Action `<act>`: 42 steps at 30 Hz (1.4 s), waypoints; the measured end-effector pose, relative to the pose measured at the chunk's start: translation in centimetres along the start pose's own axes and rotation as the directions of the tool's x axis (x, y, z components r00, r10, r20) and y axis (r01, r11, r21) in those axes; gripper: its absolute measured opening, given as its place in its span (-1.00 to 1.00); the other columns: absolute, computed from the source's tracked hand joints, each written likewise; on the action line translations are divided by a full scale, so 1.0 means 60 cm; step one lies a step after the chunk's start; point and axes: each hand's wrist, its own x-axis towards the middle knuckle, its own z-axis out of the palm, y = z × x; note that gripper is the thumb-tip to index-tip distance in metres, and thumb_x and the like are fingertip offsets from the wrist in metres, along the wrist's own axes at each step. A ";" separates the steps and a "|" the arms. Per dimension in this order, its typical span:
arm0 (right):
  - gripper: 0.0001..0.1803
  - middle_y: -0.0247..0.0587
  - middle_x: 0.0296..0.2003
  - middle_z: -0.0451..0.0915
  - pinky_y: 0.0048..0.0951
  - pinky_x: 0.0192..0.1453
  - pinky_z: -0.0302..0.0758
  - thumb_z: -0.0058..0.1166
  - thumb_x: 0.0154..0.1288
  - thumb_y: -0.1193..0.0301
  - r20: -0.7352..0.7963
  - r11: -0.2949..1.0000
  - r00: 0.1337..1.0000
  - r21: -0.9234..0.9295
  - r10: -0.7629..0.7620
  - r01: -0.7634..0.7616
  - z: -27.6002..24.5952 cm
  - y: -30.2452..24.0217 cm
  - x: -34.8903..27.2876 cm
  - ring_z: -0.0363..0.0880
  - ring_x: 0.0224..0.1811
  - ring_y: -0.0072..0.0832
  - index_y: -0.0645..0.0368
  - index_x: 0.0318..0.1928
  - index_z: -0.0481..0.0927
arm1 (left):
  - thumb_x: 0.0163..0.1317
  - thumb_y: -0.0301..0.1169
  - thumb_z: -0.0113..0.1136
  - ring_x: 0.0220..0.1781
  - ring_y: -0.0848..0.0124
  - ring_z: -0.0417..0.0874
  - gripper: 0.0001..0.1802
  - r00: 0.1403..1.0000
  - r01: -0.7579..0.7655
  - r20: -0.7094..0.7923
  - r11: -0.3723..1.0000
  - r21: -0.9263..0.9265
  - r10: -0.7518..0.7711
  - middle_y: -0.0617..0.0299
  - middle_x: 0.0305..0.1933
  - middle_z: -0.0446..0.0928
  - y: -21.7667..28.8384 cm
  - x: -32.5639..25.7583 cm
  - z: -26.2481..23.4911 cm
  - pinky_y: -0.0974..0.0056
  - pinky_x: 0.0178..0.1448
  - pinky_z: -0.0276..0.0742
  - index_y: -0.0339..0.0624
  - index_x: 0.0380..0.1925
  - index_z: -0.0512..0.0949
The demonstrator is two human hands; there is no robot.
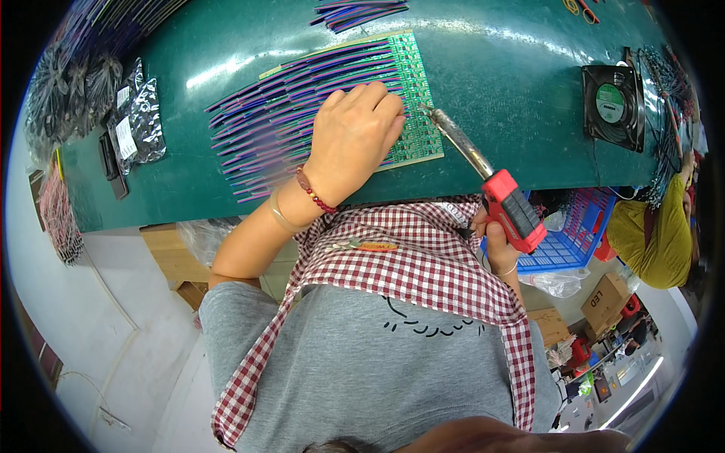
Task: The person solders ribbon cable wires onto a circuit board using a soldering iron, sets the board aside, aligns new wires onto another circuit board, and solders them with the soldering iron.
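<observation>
A green circuit board panel (415, 68) lies on the table, with rows of purple, blue and black wires (260, 113) spreading left from it. Over the wires, my left hand (353, 134) is closed, fingertips bent down at the board; whatever they pinch is hidden beneath them. My right hand (498, 249) grips the handle of a red and black soldering iron (513, 211). Its metal barrel slants up and left, and the tip is at the board just right of my left fingertips. I cannot tell whether the tip touches the board.
The green table (506, 98) carries a black fan (613, 106) at right and another wire bundle (359, 13) at the far edge. Silvery bags (138, 113) and bundled cables (68, 98) lie at left. A blue crate (570, 234) stands below the table's right side, near cardboard boxes (604, 302).
</observation>
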 end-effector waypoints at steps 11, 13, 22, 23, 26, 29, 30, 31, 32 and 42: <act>-0.61 -0.23 -0.45 0.63 -0.49 -0.39 0.51 0.27 0.26 0.17 -0.012 1.000 1.000 -0.004 -0.019 0.019 0.001 0.004 -0.001 0.59 -0.48 -0.51 0.31 -0.23 0.67 | 0.07 -0.42 0.34 -0.33 0.28 0.57 -0.88 1.000 0.004 0.011 1.000 0.009 -0.004 0.26 -0.42 0.48 0.002 0.001 0.000 0.19 -0.26 0.38 -0.08 -0.47 0.55; -0.62 -0.23 -0.43 0.62 -0.47 -0.38 0.49 0.25 0.27 0.16 -0.004 1.000 1.000 -0.011 0.001 -0.001 0.001 0.003 -0.002 0.59 -0.47 -0.49 0.31 -0.24 0.67 | 0.06 -0.42 0.34 -0.33 0.28 0.57 -0.89 1.000 0.007 0.007 1.000 -0.009 -0.007 0.27 -0.42 0.48 0.002 0.001 0.000 0.19 -0.26 0.38 -0.08 -0.46 0.56; -0.52 -0.25 -0.44 0.53 -0.50 -0.46 0.37 0.14 0.39 0.10 0.091 0.987 0.995 -0.150 -0.047 0.060 -0.008 0.030 -0.008 0.41 -0.53 -0.60 0.36 -0.08 0.53 | 0.10 -0.37 0.32 -0.26 0.29 0.55 -0.88 0.999 0.016 0.036 1.000 0.012 -0.016 0.28 -0.37 0.46 0.000 -0.006 0.005 0.19 -0.18 0.37 -0.07 -0.42 0.55; -0.52 -0.25 -0.44 0.53 -0.50 -0.46 0.37 0.14 0.39 0.10 0.091 0.987 0.995 -0.151 -0.046 0.059 -0.007 0.028 -0.009 0.41 -0.53 -0.60 0.36 -0.08 0.53 | 0.10 -0.37 0.32 -0.26 0.29 0.55 -0.88 0.999 0.017 0.036 1.000 0.011 -0.017 0.28 -0.37 0.46 0.000 -0.004 0.004 0.19 -0.18 0.37 -0.07 -0.42 0.55; -0.69 -0.19 -0.45 0.65 -0.45 -0.33 0.51 0.23 0.27 0.20 -0.016 0.988 0.997 -0.139 -0.074 0.071 -0.002 0.012 -0.007 0.61 -0.44 -0.41 0.24 -0.29 0.67 | 0.07 -0.42 0.35 -0.33 0.28 0.57 -0.89 1.000 0.012 0.001 1.000 0.003 -0.012 0.27 -0.42 0.49 0.002 -0.001 0.001 0.20 -0.26 0.38 -0.09 -0.47 0.56; -0.69 -0.19 -0.46 0.66 -0.43 -0.32 0.52 0.24 0.27 0.20 -0.033 1.000 0.999 -0.020 -0.015 0.015 -0.003 0.003 -0.004 0.61 -0.44 -0.39 0.23 -0.30 0.67 | 0.07 -0.42 0.35 -0.32 0.27 0.57 -0.89 1.000 0.016 0.001 1.000 0.002 -0.016 0.26 -0.42 0.49 0.001 -0.001 0.000 0.19 -0.25 0.39 -0.09 -0.47 0.57; -0.69 -0.20 -0.46 0.65 -0.42 -0.33 0.52 0.24 0.27 0.20 -0.020 0.997 0.999 -0.057 -0.046 0.045 -0.006 0.010 -0.006 0.62 -0.44 -0.39 0.24 -0.30 0.67 | 0.07 -0.42 0.35 -0.32 0.27 0.58 -0.89 1.000 0.018 0.005 1.000 0.000 -0.018 0.26 -0.42 0.49 0.002 -0.001 -0.001 0.19 -0.25 0.39 -0.09 -0.47 0.57; -0.68 -0.21 -0.46 0.65 -0.42 -0.34 0.52 0.24 0.27 0.19 -0.007 0.993 0.997 -0.093 -0.076 0.075 -0.008 0.015 -0.007 0.62 -0.43 -0.40 0.24 -0.30 0.67 | 0.07 -0.41 0.34 -0.32 0.27 0.58 -0.89 1.000 0.020 0.008 1.000 -0.002 -0.020 0.26 -0.42 0.49 0.002 0.000 -0.001 0.19 -0.25 0.40 -0.09 -0.47 0.57; -0.68 -0.21 -0.46 0.65 -0.42 -0.34 0.52 0.24 0.27 0.19 -0.008 0.993 0.997 -0.093 -0.076 0.075 -0.007 0.015 -0.008 0.62 -0.43 -0.40 0.24 -0.30 0.67 | 0.07 -0.41 0.34 -0.32 0.27 0.58 -0.89 1.000 0.020 0.009 1.000 -0.002 -0.020 0.26 -0.42 0.49 0.002 0.000 0.000 0.19 -0.25 0.40 -0.09 -0.47 0.57; -0.62 -0.22 -0.43 0.57 -0.47 -0.38 0.47 0.19 0.33 0.18 0.057 0.996 0.998 -0.088 -0.020 0.025 -0.006 0.025 -0.014 0.52 -0.48 -0.50 0.32 -0.17 0.60 | 0.09 -0.40 0.35 -0.30 0.26 0.59 -0.90 0.999 0.029 0.026 0.999 -0.020 -0.029 0.26 -0.40 0.51 0.002 0.001 -0.003 0.18 -0.24 0.40 -0.10 -0.45 0.59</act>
